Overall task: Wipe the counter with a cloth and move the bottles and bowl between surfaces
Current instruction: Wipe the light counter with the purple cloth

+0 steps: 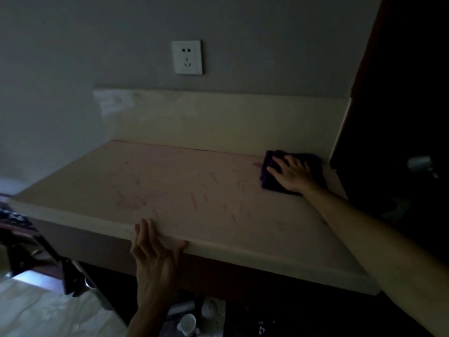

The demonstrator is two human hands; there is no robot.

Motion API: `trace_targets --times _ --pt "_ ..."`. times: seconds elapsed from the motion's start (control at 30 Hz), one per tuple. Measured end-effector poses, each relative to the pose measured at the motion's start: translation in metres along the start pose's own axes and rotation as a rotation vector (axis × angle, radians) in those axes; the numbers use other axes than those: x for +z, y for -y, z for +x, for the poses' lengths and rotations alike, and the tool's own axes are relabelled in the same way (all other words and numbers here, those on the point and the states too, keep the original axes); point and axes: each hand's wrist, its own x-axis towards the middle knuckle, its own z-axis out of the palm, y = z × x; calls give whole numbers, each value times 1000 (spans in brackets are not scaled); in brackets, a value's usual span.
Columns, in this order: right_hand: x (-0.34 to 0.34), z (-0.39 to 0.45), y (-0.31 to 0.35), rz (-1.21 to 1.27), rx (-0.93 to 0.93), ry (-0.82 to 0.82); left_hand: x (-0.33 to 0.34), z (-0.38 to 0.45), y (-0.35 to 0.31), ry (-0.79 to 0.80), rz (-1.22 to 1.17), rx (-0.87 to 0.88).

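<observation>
Right hand (291, 175) is stretched out flat, fingers spread, pressing a purple cloth (290, 170) at the far right corner of the counter (194, 190). Left hand (154, 251) hooks the near edge, fingers close together on top, thumb apart.
</observation>
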Motion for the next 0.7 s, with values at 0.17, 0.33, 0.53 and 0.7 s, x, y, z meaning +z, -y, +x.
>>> trace_targets --times 0.17,0.33,0.53,0.7 --pt "3 -9 14 -21 18 33 -4 3 0 33 21 1" --pt "11 -92 57 8 -126 60 -12 6 3 199 109 30" --pt "26 -174 112 -27 -228 49 -55 18 37 157 21 293" --pt "27 -162 133 -32 -139 31 -57 66 105 81 21 423"
